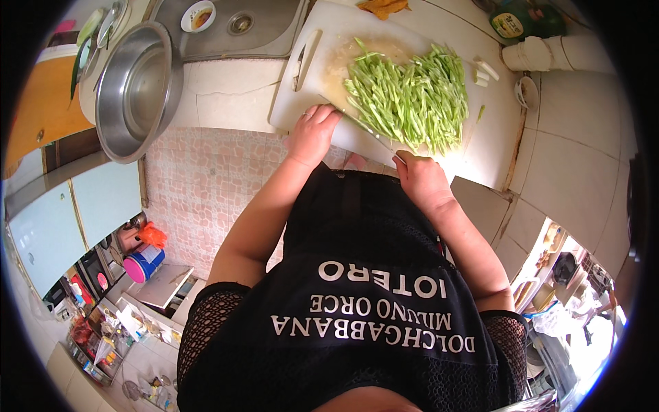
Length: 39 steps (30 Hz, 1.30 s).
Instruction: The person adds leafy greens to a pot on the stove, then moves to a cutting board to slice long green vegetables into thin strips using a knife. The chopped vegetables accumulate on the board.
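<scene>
A pile of thinly sliced green vegetable lies on a white plastic cutting board. Along the pile's near edge a knife is seen nearly edge-on, slanting from upper left to lower right. My right hand is closed around its handle end at the board's near edge. The fingers of my left hand rest at the blade's other end, bent over the board's near edge; a ring shows on one finger. Whether those fingers pinch the blade or only touch it is hard to see. Short white pieces lie on the board right of the pile.
A large steel basin stands on the counter at the left. Behind it is a steel sink with a small bowl of brown liquid. A white pipe, a small bowl and a green bottle are at the right.
</scene>
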### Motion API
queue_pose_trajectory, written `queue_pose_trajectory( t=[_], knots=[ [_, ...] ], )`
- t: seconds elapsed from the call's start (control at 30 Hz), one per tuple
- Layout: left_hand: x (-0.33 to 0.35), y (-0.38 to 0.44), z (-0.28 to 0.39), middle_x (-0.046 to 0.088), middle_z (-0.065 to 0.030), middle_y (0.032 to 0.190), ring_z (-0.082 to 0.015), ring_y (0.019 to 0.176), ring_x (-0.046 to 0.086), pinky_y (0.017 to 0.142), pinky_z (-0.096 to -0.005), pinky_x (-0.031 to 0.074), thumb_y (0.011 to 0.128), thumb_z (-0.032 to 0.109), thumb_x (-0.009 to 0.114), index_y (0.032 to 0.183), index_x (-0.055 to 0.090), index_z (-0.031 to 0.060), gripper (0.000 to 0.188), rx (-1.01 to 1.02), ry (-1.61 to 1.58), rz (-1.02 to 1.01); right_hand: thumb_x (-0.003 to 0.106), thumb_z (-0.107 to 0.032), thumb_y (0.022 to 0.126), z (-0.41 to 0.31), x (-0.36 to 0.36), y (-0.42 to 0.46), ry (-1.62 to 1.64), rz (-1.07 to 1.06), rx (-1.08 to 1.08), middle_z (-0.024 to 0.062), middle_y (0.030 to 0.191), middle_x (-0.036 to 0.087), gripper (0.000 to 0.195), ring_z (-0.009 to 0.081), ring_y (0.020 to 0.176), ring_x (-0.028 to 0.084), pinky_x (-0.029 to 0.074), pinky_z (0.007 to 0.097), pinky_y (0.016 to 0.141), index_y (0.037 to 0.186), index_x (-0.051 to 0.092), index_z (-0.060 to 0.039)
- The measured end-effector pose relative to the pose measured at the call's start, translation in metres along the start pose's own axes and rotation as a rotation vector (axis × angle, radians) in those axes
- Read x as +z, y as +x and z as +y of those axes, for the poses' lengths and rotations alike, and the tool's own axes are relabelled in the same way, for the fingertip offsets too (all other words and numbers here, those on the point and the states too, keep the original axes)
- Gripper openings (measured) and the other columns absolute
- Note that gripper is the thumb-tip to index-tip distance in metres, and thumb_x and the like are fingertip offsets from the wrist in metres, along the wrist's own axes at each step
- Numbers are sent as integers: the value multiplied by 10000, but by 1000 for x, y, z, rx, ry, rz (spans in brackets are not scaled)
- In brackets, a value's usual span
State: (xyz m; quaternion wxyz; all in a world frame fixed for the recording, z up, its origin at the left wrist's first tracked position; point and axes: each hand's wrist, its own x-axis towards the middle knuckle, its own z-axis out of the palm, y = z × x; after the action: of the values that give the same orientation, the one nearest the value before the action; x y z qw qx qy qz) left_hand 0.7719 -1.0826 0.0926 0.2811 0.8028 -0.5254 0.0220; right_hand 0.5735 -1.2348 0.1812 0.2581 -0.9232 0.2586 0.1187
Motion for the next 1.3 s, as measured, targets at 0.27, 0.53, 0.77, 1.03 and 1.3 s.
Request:
queue_pose_trajectory(
  t=[0.27,0.53,0.77,1.03,1.3],
  knots=[
    [7,-1,-2,623,-37,1013,-252,987,598,821,-367,513,765,40,620,916,656,81,160,-5,-36,15,592,-234,927,-11,28,36,66,72,-9,241,761,654,195,431,682,641,536,515,627,978,668,-61],
    [8,-1,-2,638,-43,964,-258,924,611,798,-363,516,788,37,644,884,675,74,108,8,-53,92,577,-223,927,-12,0,14,77,-8,-12,240,751,654,189,423,698,647,543,501,654,911,650,-49],
    [7,1,4,635,-32,977,-249,924,614,786,-356,519,780,40,641,889,675,83,122,-6,-6,91,592,-222,924,-21,36,40,53,70,16,239,733,653,191,426,698,648,540,513,640,918,679,-51],
    [11,-2,-1,630,-36,966,-244,926,618,791,-353,523,780,43,650,893,668,75,119,21,-89,103,574,-248,937,1,12,19,125,137,-136,245,709,641,229,446,685,630,532,506,647,889,658,-41],
    [18,-8,-2,610,-40,1005,-248,965,610,816,-360,526,758,79,609,923,650,82,171,27,-67,103,576,-223,924,-17,34,27,64,32,13,238,717,649,187,427,676,648,544,502,639,914,646,-49]
  ],
)
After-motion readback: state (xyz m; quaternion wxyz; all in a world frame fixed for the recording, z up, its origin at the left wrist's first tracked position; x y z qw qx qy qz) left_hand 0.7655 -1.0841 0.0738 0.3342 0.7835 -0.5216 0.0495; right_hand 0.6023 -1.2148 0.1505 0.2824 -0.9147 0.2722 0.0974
